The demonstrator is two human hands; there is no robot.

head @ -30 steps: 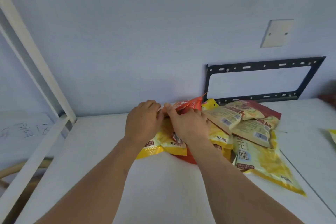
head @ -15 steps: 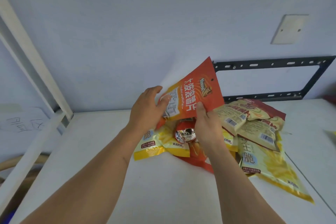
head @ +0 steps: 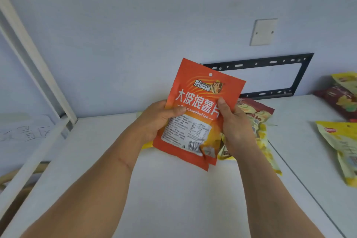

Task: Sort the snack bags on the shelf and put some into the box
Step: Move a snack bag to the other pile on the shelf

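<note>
An orange snack bag (head: pixel 201 106) with white lettering is held upright above the white shelf (head: pixel 173 199). My left hand (head: pixel 158 120) grips its left edge, thumb across the front. My right hand (head: pixel 235 127) grips its right edge, thumb on the front. A second orange bag edge shows just behind its lower corner. Behind my hands lies a pile of yellow and dark red snack bags (head: pixel 257 120), mostly hidden. No box is in view.
More yellow snack bags (head: pixel 342 145) and a dark red bag (head: pixel 340 100) lie at the right edge of the shelf. A black metal bracket (head: pixel 301 75) and a white wall plate (head: pixel 263 32) sit on the wall. White shelf posts (head: pixel 34 60) stand at the left.
Both hands pulled the orange bag out of the pile, lifted it and turned it upright facing me. The view shifted, bringing more bags on the right into sight.
</note>
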